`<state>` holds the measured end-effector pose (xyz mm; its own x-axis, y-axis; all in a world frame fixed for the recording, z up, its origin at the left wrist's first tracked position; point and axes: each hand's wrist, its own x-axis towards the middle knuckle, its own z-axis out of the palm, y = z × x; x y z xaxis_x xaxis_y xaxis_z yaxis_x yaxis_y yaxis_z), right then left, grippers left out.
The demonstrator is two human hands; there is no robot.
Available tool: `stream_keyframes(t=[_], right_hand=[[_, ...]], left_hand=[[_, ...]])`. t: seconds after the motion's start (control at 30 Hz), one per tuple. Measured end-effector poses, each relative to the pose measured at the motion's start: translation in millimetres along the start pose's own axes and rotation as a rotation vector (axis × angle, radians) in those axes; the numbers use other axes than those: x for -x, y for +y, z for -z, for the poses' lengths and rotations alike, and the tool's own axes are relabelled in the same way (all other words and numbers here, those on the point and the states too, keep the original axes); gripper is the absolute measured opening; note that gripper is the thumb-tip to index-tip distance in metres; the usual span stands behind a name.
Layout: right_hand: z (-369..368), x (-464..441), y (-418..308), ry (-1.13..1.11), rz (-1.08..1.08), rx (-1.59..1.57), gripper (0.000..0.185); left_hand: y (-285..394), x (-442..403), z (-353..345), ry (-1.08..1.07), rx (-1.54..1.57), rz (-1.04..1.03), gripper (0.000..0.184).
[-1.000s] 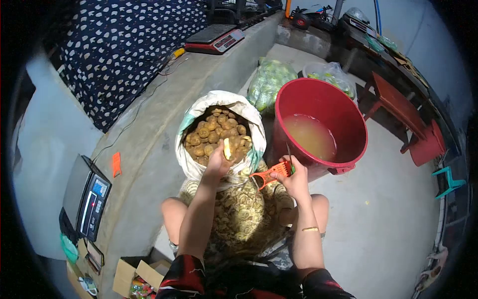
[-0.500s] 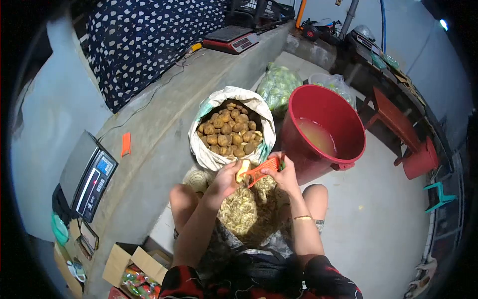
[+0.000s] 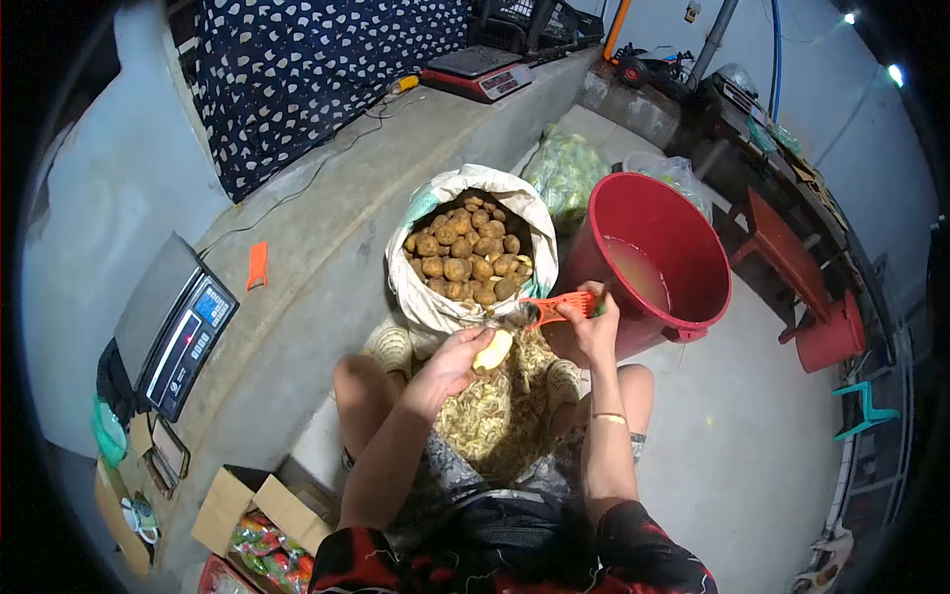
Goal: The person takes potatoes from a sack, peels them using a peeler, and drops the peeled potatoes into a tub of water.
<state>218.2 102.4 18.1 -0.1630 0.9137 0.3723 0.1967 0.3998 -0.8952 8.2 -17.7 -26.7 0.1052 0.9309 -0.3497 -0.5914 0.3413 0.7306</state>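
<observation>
My left hand (image 3: 451, 362) is closed round a potato (image 3: 494, 350) whose visible side is pale and peeled. To the right, my right hand (image 3: 592, 327) grips an orange peeler (image 3: 560, 309), its head pointing left, apart from the potato. Below both hands, a heap of peelings (image 3: 485, 421) lies between my legs. Just beyond them stands an open white sack (image 3: 421, 295) with its rim rolled back, holding many brown unpeeled potatoes (image 3: 465, 243).
A tall red bucket (image 3: 693, 233) with cloudy liquid stands right of the sack, a bag of green vegetables (image 3: 567, 178) behind it. On the concrete ledge at left are a digital scale (image 3: 188, 337) and another orange peeler (image 3: 257, 265). A cardboard box (image 3: 287, 510) sits lower left.
My right hand has drawn the peeler up and right, away from the potato. The potato now shows more of its pale side in my left hand. The view has shifted slightly.
</observation>
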Motion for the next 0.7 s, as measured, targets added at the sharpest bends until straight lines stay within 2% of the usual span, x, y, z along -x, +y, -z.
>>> stream_keyframes(t=[0.03,0.1,0.13,0.17,0.23,0.27,0.3,0.37,0.43,0.47,0.5,0.6,0.63,0.7], right_hand=[[1.6,2.7,-7.3,-0.037,-0.06,-0.233,0.035],[-6.3,18.8,1.4,-0.252,0.047,-0.1,0.037],[-11.7,30.1,-11.3,-0.367,0.106,0.075,0.04],[-11.3,32.4,-23.9,-0.35,0.202,0.173,0.041],[-7.9,14.4,-7.4,-0.199,0.186,0.101,0.037],[-2.6,8.9,-2.7,-0.042,0.039,0.093,0.032],[4.5,1.4,-18.2,-0.013,-0.082,0.097,0.03],[6.6,2.9,1.7,-0.099,-0.055,-0.144,0.035],[-4.5,22.7,-11.0,-0.298,0.098,0.054,0.037],[-8.1,31.6,-22.0,-0.368,0.095,0.116,0.04],[-8.2,28.5,-19.8,-0.337,0.245,0.19,0.042],[-1.6,7.6,-3.2,-0.086,0.079,0.105,0.04],[0.3,3.3,0.4,-0.049,-0.029,-0.081,0.039],[1.9,7.4,0.0,-0.085,-0.058,-0.204,0.039]], left_hand=[[3.4,0.6,-5.7,0.002,0.048,-0.01,0.029],[9.6,3.9,-17.6,0.033,0.097,-0.009,0.029],[10.7,3.2,-21.4,0.069,0.149,-0.005,0.029],[10.7,0.5,-21.0,0.068,0.149,-0.004,0.029],[4.5,2.1,-14.7,0.009,0.02,-0.036,0.029],[1.7,-0.3,-11.2,-0.002,0.085,-0.038,0.029],[0.2,-2.8,-9.8,-0.004,0.082,-0.039,0.029],[-0.6,-7.1,-5.8,-0.045,0.138,-0.059,0.031],[1.3,-9.2,-8.3,-0.071,0.164,-0.036,0.032],[-1.3,-11.0,-11.8,-0.018,0.184,-0.049,0.032],[-3.1,-10.7,-13.5,0.039,0.205,-0.062,0.033],[1.1,-2.9,-8.7,-0.066,0.164,-0.043,0.029],[10.2,1.0,-15.7,-0.072,0.191,-0.052,0.031],[11.1,-3.9,-11.6,-0.083,0.222,-0.068,0.03]])
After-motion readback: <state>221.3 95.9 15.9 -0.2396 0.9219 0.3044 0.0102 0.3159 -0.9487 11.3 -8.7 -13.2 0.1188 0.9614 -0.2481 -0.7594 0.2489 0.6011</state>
